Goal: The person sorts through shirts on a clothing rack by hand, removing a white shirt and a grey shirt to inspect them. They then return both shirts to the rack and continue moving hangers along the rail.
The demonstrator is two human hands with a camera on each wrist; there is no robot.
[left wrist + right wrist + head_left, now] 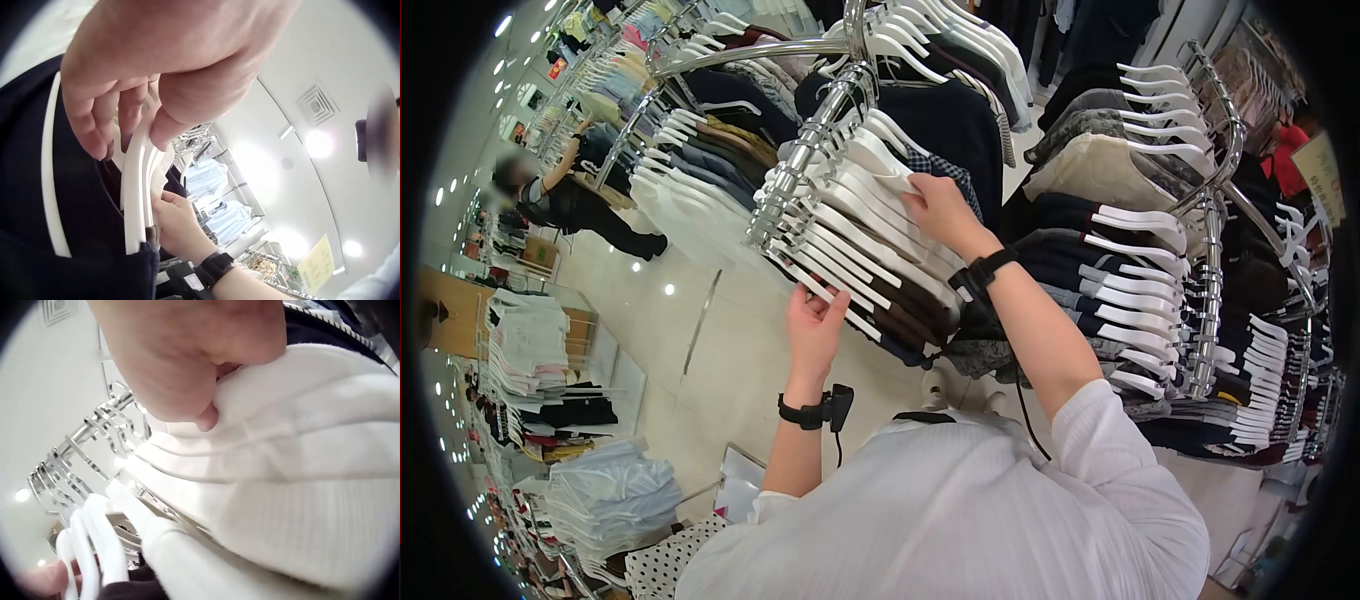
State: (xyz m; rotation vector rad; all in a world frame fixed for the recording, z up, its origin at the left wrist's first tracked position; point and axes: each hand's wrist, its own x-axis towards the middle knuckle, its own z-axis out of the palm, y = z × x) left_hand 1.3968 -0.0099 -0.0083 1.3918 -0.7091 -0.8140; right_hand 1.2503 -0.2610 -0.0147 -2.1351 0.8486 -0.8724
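Note:
My left hand [812,330] pinches a white hanger [134,194] between thumb and fingers at the near end of the rack. Dark brown and navy garments [915,325] hang from the hangers around it. Farther along the same rail, my right hand [948,212] grips a white garment [275,394] at its shoulder. Its thumb lies on the near side, and most of its fingers are hidden behind the cloth in the right wrist view. Several white and cream garments hang close together beside that hand, their metal hooks [81,459] over the chrome rail [785,175].
A second chrome rack [1208,290] with dark and grey clothes on white hangers stands to the right. White clothes [700,215] hang on the left beyond the rail. A person [565,205] in dark clothing stands farther left on the pale tiled floor [710,370].

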